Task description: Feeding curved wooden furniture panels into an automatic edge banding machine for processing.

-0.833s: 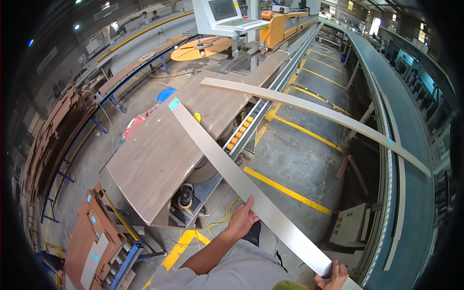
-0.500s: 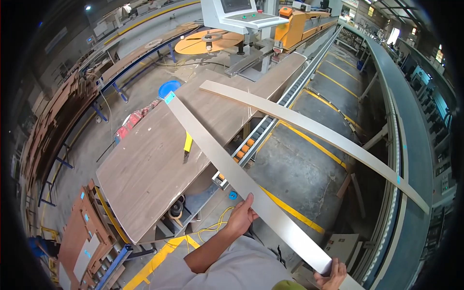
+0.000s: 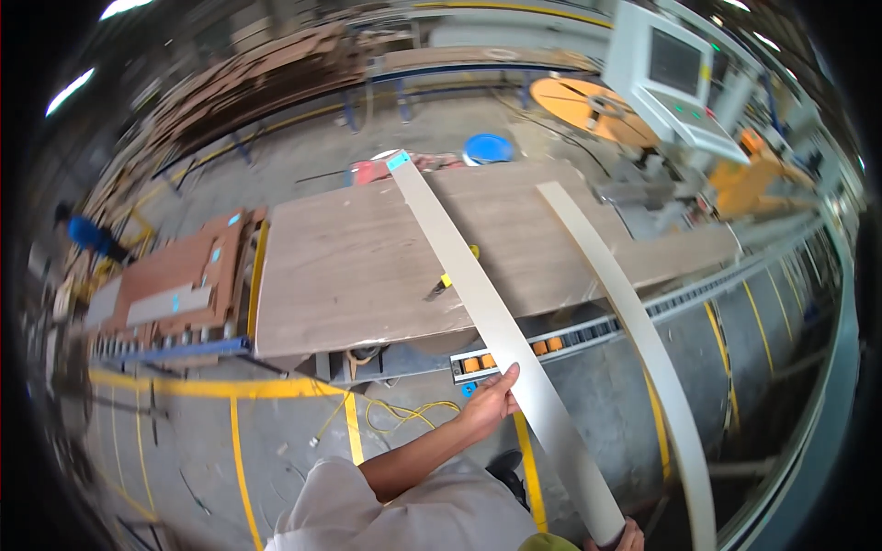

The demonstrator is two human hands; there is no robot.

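A long, pale, flat board strip [image 3: 475,292] slants across my view, a small blue label at its far end. My left hand [image 3: 489,404] grips its left edge midway along, thumb on top. My right hand [image 3: 628,536] is closed around the near end, partly cut off by the picture's lower edge. Beyond my hands, the strip passes over a wood-grain tabletop [image 3: 340,266]. A yellow utility knife [image 3: 446,280] lies there, partly covered by the strip. To the right, a second pale strip [image 3: 634,317] reaches from the tabletop towards the lower right.
A roller track [image 3: 588,338] runs along the table's near side. Stacked brown panels [image 3: 175,275] lie at left, with a person in blue [image 3: 87,234] beyond. A control console [image 3: 680,83] stands far right, near an orange disc [image 3: 588,110]. A yellow cable [image 3: 395,413] trails over the floor.
My view has swung left, bringing in more panels and the person in blue. The held strip has shifted left over the knife. Both hands keep their grip.
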